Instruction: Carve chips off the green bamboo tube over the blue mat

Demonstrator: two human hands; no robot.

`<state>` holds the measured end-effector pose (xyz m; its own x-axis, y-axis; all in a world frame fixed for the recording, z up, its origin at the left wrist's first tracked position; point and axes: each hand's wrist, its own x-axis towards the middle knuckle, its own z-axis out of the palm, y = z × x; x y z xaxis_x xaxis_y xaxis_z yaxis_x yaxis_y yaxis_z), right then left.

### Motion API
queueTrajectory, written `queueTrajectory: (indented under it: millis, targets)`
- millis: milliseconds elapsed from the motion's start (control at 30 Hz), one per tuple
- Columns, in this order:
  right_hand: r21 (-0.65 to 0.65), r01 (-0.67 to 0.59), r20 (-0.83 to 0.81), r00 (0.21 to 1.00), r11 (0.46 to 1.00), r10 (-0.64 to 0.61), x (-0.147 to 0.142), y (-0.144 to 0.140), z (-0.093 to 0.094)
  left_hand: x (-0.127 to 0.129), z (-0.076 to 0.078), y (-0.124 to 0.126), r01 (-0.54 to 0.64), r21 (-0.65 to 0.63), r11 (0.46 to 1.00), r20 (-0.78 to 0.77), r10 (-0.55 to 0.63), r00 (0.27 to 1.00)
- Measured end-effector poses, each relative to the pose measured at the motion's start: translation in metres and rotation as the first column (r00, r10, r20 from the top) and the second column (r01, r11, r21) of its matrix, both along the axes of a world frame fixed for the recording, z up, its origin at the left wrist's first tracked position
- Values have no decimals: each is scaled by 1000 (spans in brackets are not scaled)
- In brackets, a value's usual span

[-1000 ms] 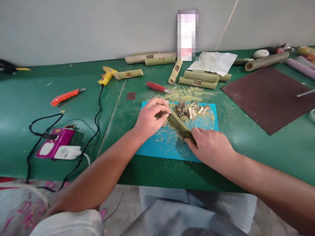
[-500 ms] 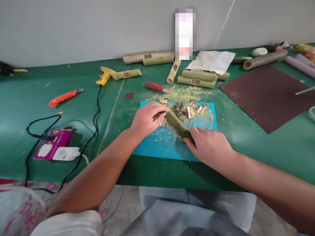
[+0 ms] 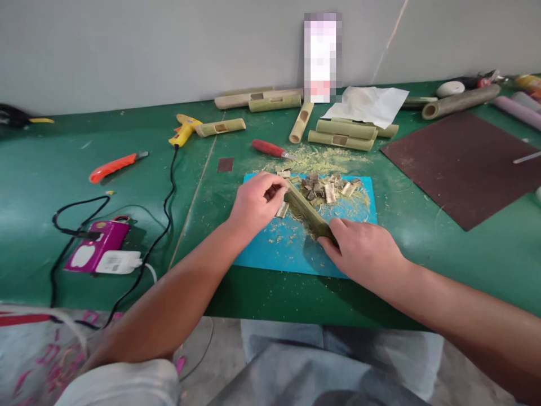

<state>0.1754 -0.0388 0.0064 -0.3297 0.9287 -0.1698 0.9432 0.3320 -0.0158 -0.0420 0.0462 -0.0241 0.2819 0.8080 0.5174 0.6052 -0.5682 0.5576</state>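
Gripping the near end of a green bamboo piece (image 3: 307, 213), the right hand (image 3: 366, 254) was closed around it and pinned it against the blue cutting mat (image 3: 270, 254), the stick running diagonally away toward the upper left. The left hand (image 3: 256, 204) was curled shut at the far end, fingers pinched on something small and dark pressed to the bamboo; whether that was a blade or a cut chip could not be told. Just beyond lay a heap of small bamboo offcuts (image 3: 327, 189) among pale shavings (image 3: 315, 159) spread over the mat and the green table (image 3: 63, 169). A red-handled knife (image 3: 270, 149) lay apart behind the mat, with notched bamboo tubes (image 3: 340, 135) further back, a yellow glue gun (image 3: 183, 128) and an orange utility knife (image 3: 116, 166) to the left. By the look of it, the step in hand was trimming or notching the far end. Any next stroke would call for the right hand's grip to stay firm and the left fingers to keep clear of the edge.
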Motion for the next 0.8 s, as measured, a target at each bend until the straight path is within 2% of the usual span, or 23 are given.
queueTrajectory:
  millis: [133,333,500,667,800]
  targets:
    - [2,-5,6,1000,1000,4,1,0,0,1,0,-1,-5,-42,999,22,6,1000]
    - [-8,4,1,1000,1000,-4,1,0,2,-1,-7,3,-38,-38,999,84,41,996]
    - [-10,8,5,1000,1000,-8,-1,0,2,-2,-5,6,-32,41,999,-5,33,999]
    - [10,2,1,1000,1000,-2,-1,1,-1,-3,-3,7,-85,173,981,-182,117,976]
    - [11,2,-5,1000,1000,-2,0,1,-1,-5,-4,5,-40,156,987,-267,81,960]
